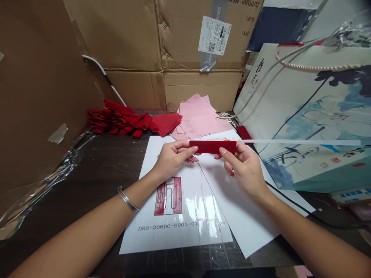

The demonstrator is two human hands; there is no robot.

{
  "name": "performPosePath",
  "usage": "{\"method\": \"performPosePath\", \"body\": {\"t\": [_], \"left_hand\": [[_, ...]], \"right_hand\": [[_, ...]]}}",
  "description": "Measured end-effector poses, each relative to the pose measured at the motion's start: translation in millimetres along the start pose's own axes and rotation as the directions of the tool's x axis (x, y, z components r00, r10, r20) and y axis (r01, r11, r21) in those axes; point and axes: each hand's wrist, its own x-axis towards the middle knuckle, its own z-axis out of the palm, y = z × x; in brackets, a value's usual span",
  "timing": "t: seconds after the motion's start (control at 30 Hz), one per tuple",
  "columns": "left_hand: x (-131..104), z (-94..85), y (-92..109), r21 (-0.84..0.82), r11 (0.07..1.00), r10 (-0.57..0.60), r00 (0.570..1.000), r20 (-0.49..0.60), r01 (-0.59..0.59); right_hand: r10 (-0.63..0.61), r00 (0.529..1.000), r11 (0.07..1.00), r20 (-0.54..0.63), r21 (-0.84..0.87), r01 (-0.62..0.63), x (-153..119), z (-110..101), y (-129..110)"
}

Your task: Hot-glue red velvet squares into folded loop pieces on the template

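Observation:
My left hand [176, 154] pinches the left end of a dark red folded fabric strip [208, 147], thumb in front and fingers behind. At the strip's other end, my right hand [243, 164] grips it with the thumb flat on its face. The strip is stretched level above the white sheets. A thin white rod [301, 142] sticks out to the right from behind my right fingers; whether they hold it, I cannot tell. Below lies a printed sheet [185, 239] with a picture of a red and white piece, overlapping a plain white sheet [252, 235].
Red fabric pieces [121, 119] are heaped at the back left, beside pink sheets [199, 112]. Small metal pieces [228, 117] lie behind them. Cardboard boxes [121, 34] wall the back and left; a painted paper bag [319, 116] stands right. A black cable [295, 204] crosses the right side.

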Motion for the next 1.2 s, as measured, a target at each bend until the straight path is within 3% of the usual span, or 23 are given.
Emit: {"method": "performPosePath", "body": {"t": [0.13,0.27,0.4,0.6,0.7,0.87,0.97,1.13,1.2], "left_hand": [[1.3,-1.0,-0.6,-0.111,0.994,0.006,0.997,-0.075,-0.014],[3.7,-3.8,-1.9,-0.139,0.990,0.013,0.994,-0.112,-0.029],[5.4,-4.6,-3.0,-0.088,0.995,0.024,0.988,-0.155,-0.038],[4.2,-2.9,-3.2,-0.190,0.979,-0.081,0.996,-0.037,0.073],[4.1,-3.2,-4.6,-0.171,0.982,-0.091,0.995,-0.034,0.084],[3.6,-2.9,-6.1,-0.220,0.972,-0.087,0.996,0.001,0.085],[2.6,-2.0,-4.5,-0.236,0.968,-0.079,0.996,0.051,0.089],[2.1,-2.1,-2.1,-0.193,0.979,-0.063,0.998,0.019,0.065],[2.1,-2.3,-1.8,-0.195,0.977,-0.077,0.996,0.052,0.085]], "right_hand": [[0.054,0.992,0.999,0.113,-0.008,-0.053,-0.3,-2.5,2.0],[0.117,0.966,0.988,0.228,-0.129,-0.089,-0.9,-3.2,-1.3],[0.071,0.973,0.989,0.221,-0.143,-0.039,0.4,-3.5,-4.1],[0.119,0.967,0.989,0.224,-0.109,-0.097,1.2,-1.9,-1.6],[0.137,0.953,0.986,0.271,-0.131,-0.105,1.4,-2.5,-1.5],[0.210,0.857,0.960,0.470,-0.265,-0.089,1.3,-4.5,-2.9],[0.260,0.813,0.952,0.521,-0.279,-0.126,-0.1,-4.7,-3.5],[0.247,0.829,0.947,0.502,-0.306,-0.097,-2.2,-3.5,-3.7],[0.235,0.838,0.951,0.492,-0.295,-0.094,-1.8,-3.1,-3.6]]}}
